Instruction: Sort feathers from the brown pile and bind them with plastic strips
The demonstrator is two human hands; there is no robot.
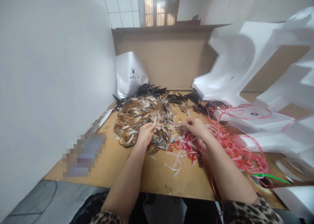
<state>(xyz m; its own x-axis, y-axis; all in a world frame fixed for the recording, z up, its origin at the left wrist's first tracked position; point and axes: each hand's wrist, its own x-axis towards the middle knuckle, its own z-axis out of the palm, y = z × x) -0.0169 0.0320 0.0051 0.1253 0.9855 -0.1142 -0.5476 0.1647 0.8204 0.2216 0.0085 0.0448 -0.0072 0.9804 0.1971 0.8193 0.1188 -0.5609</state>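
A heap of brown, cream and black feathers lies in the middle of the cardboard-covered table. My left hand is at the heap's near side, thumb and fingers pinched on what looks like a pale feather. To its right, my right hand is closed in a pinch between the feathers and a tangle of pink-red plastic strips. Whatever sits between its fingertips is too small to make out. Below that hand, short white and red strips spread over the table.
A white printed bag stands behind the feathers against a cardboard panel. White foam pieces crowd the right side. A white wall bounds the left. At front left lies a blurred-out object. A green strip lies right.
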